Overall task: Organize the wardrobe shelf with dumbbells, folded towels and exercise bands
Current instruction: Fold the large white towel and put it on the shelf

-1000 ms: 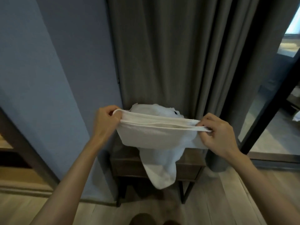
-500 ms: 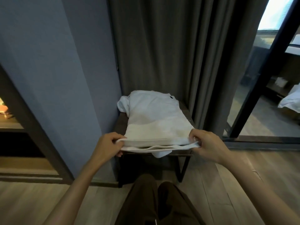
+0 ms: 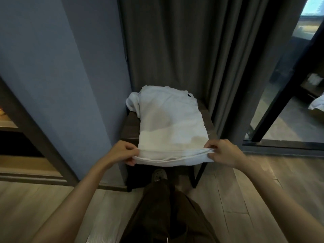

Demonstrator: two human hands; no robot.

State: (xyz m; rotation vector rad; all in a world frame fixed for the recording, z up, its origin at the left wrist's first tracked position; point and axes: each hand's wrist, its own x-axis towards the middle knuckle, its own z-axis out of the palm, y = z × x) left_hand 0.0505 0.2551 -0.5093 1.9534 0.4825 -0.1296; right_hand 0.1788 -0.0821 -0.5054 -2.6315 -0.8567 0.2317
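Observation:
A white towel (image 3: 171, 125) lies spread lengthwise over a small dark wooden side table (image 3: 128, 128), its near edge hanging just past the table's front. My left hand (image 3: 122, 152) pinches the near left corner of the towel. My right hand (image 3: 226, 152) pinches the near right corner. More white cloth is bunched at the towel's far left end, by the wall. No dumbbells or exercise bands are in view.
A blue-grey wall (image 3: 70, 76) stands at the left with a wooden shelf opening (image 3: 15, 137) low down. Grey curtains (image 3: 184, 50) hang behind the table. A dark-framed glass door (image 3: 280, 111) is at the right. My legs and a shoe (image 3: 158, 174) are below the table front.
The towel was held up folded in the air; it now lies flat on the table. Both hands came down and toward me, still holding the near corners.

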